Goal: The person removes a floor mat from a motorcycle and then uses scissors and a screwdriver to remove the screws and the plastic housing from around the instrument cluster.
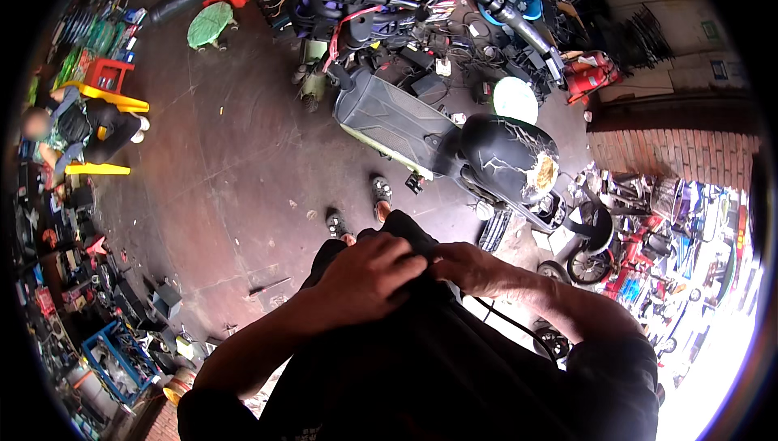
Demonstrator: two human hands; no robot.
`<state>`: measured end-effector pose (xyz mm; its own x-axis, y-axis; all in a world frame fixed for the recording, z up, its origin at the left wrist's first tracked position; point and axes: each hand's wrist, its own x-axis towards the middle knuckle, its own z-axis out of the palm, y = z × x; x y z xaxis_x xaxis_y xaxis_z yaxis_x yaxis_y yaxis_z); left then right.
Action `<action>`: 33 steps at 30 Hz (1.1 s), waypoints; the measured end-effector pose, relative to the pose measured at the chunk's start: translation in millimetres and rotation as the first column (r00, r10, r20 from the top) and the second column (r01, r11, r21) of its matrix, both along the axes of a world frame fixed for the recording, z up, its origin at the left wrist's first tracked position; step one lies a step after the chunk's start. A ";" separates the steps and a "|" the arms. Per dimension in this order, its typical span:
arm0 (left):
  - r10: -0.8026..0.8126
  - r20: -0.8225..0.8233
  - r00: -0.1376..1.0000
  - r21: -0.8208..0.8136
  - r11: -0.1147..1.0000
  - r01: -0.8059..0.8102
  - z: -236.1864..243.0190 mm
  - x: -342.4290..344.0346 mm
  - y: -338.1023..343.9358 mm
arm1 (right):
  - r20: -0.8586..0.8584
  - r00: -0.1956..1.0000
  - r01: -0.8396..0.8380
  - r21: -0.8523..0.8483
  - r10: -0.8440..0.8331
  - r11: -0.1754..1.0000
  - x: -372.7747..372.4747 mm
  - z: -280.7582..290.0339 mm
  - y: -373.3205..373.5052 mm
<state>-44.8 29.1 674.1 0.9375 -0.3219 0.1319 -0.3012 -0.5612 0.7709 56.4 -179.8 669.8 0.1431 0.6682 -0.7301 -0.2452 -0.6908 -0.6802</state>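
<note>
Both my hands are together in front of my dark clothing at waist height. My left hand (pixel 369 272) has its fingers curled inward, and its fingertips meet something dark that I cannot make out. Close beside it, my right hand (pixel 472 269) is closed with thumb and fingers pinched at the same dark spot. What lies between them blends into the black cloth. A thin black cable (pixel 519 323) hangs below my right forearm. Ahead stands an electric scooter with a grey footboard (pixel 397 117) and a black seat (pixel 506 153) whose cover is cracked and torn.
A person (pixel 97 129) sits on a yellow chair at the far left. Near the scooter's handlebar is a green stool (pixel 211 25). Chargers and cables litter the floor beyond the footboard. A blue crate (pixel 117 364) stands lower left; several motorbikes (pixel 624 259) are parked at right by a bright opening.
</note>
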 end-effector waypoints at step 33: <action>0.229 -0.422 0.877 -0.597 0.658 -0.459 -30.1 -0.9 -4.6 | -0.326 0.882 0.434 0.281 -0.340 0.856 -36.7 4.9 12.1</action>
